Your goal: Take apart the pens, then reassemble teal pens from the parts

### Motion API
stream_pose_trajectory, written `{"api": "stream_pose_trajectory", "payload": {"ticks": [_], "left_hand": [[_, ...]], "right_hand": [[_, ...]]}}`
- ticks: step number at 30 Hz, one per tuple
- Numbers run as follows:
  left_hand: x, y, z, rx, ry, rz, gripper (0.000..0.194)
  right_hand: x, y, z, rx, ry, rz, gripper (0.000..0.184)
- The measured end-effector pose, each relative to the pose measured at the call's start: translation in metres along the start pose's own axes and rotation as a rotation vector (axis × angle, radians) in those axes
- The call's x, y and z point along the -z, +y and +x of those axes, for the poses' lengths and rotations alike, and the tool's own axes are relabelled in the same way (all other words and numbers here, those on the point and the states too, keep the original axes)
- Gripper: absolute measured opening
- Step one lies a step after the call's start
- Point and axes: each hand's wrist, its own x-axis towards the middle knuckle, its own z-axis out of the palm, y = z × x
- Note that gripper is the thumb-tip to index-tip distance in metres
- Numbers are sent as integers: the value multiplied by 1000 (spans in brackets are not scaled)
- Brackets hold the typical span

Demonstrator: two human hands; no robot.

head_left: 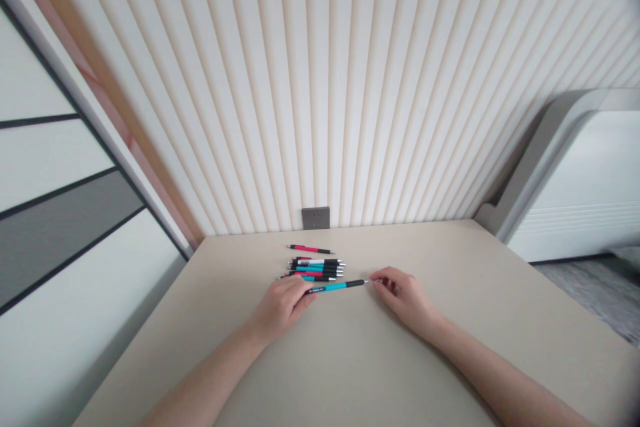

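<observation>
My left hand (286, 301) is closed around the rear end of a blue mechanical pencil (335, 287) with a black grip and a silver tip. The pencil lies nearly level, its tip pointing right. Just beyond that tip, my right hand (403, 293) has its thumb and forefinger brought together in a pinch. Whatever sits between those fingers is too small to make out. Behind the held pencil, several more mechanical pencils (316, 268) in blue, red and white lie bunched side by side, tips to the right. One red mechanical pencil (310, 249) lies apart, farther back.
All of this is on a beige table (320, 360) set against a ribbed white wall (320, 80). A dark socket (315, 217) is at the table's back edge. On the left stands a white and grey panelled cabinet (75, 267); a pale bed-like headboard (580, 173) is at right.
</observation>
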Motion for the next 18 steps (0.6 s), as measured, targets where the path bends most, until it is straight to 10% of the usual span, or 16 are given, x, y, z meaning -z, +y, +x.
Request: {"api": "stream_pose_trajectory", "payload": {"ticks": [18], "left_hand": [[3, 2, 2, -18, 15, 19, 16]], "right_hand": [[-16, -8, -5, -131, 105, 459, 33]]}}
